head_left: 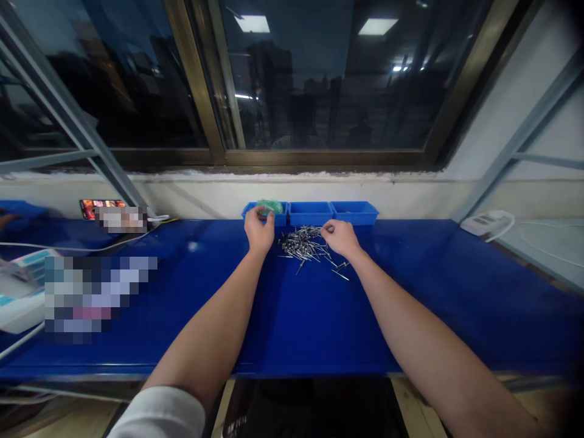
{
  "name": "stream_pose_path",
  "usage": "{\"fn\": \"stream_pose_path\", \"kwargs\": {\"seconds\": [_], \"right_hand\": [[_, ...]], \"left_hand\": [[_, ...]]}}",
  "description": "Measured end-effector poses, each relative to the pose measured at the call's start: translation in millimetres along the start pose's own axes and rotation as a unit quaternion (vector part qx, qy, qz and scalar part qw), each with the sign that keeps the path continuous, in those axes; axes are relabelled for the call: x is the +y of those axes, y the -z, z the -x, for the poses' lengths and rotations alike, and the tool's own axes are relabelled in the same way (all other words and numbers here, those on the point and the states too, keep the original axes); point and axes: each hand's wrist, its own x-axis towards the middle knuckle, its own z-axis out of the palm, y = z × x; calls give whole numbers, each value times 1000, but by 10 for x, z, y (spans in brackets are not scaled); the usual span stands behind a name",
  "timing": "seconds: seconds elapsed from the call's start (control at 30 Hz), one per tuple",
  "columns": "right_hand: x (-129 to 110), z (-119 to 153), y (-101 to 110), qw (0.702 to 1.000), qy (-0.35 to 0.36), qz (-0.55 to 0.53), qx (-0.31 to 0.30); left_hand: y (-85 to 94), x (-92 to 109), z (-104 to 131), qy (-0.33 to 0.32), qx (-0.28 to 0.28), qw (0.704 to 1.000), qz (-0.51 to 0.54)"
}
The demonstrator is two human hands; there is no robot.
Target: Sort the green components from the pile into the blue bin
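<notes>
A pile of thin metal pins that look like blind rivets (301, 244) lies on the blue table, with a few strays towards the right. My right hand (342, 238) is at the pile's right edge, fingertips pinched together; what they hold, if anything, is too small to make out. Over the front of the left blue bin (245, 213) is my left hand (259, 232), its thumb and curved fingers apart. Just behind those fingers, a green plastic bag (270, 205) sits in that bin; whether they touch it I cannot tell.
The middle bin (311, 213) and right bin (354, 212) stand beside the left one along the wall. A lit phone (103, 207) leans at the back left, with a white cable nearby. A white device (488, 222) with a cord sits at the right.
</notes>
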Motion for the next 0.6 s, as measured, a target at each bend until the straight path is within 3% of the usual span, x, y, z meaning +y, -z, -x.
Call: {"fn": "stream_pose_path", "kwargs": {"seconds": [0.1, 0.23, 0.33, 0.5, 0.6], "right_hand": [[-6, 0, 4, 1000, -2, 5, -18], [-2, -8, 5, 999, 4, 13, -33], [-1, -9, 14, 999, 8, 14, -29], [21, -22, 43, 1000, -3, 25, 0], [72, -40, 43, 999, -31, 43, 9]], "left_hand": [[-6, -51, -85, -23, -17, 1000, -11], [-44, -129, -151, 29, -120, 992, -9], [-58, -159, -141, 51, -155, 987, 1], [-48, -96, -31, 21, -162, 987, 7], [-41, -15, 65, -43, -216, 975, -36]]}}
